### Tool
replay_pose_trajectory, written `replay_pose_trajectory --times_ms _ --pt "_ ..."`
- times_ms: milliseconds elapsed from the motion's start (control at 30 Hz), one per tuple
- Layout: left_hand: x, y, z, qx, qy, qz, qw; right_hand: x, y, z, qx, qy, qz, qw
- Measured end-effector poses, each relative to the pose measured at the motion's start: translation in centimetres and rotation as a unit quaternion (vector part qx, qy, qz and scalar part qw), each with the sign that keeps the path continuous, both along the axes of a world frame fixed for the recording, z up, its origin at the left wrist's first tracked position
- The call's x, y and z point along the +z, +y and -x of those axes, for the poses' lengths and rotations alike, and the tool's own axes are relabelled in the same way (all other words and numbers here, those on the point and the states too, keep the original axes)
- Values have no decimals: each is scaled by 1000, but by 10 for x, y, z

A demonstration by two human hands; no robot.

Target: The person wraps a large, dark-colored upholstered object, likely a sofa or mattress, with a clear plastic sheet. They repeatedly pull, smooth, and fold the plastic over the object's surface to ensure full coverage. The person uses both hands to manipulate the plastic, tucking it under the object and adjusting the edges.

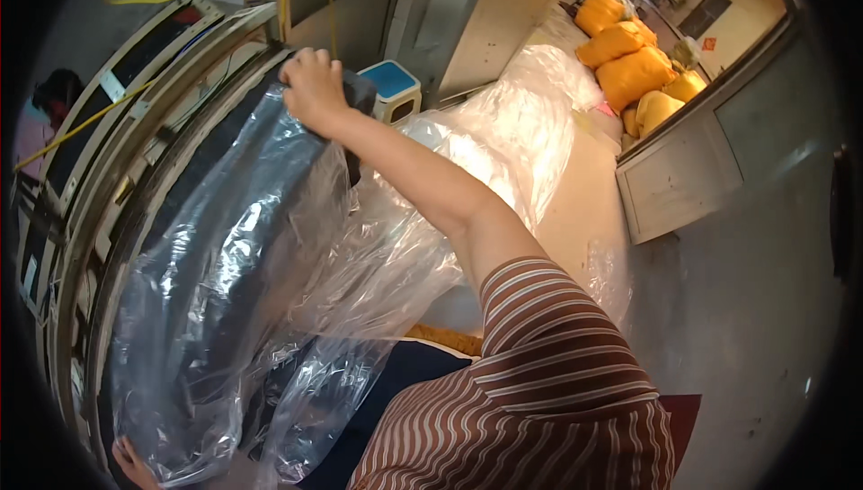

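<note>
A long, wrinkled sheet of clear plastic [234, 247] lies over a dark surface along the edge of a long frame on the left. My right arm reaches across to the far end. There my right hand [315, 90] is closed, its fingers curled over the plastic at a dark corner [361, 93]. At the lower left, my left hand [135, 465] is partly cut off by the picture's rim. Its visible fingers are bent round the near edge of the same plastic. What lies beneath the film is too covered to name.
Long metal and wooden rails [144, 148] run along the left, with a person [56, 99] beyond. More bunched plastic [521, 121] trails back toward stacked orange sacks [634, 76]. A blue-topped white stool [391, 85] stands past my right hand. A door [512, 4] is behind.
</note>
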State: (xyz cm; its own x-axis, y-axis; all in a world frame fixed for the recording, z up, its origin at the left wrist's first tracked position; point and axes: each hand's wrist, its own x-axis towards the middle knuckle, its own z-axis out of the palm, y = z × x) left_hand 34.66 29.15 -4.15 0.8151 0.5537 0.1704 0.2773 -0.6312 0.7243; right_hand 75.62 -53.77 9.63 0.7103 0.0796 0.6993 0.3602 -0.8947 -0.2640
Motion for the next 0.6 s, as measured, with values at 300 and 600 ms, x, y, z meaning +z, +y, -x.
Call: replay_pose_trajectory --times_ms 300,600 --pt "87 -319 -240 -252 -108 -41 961 68 166 162 541 -30 -106 834" --pt "149 -397 21 0 -223 -205 953 -13 173 152 456 41 193 868"
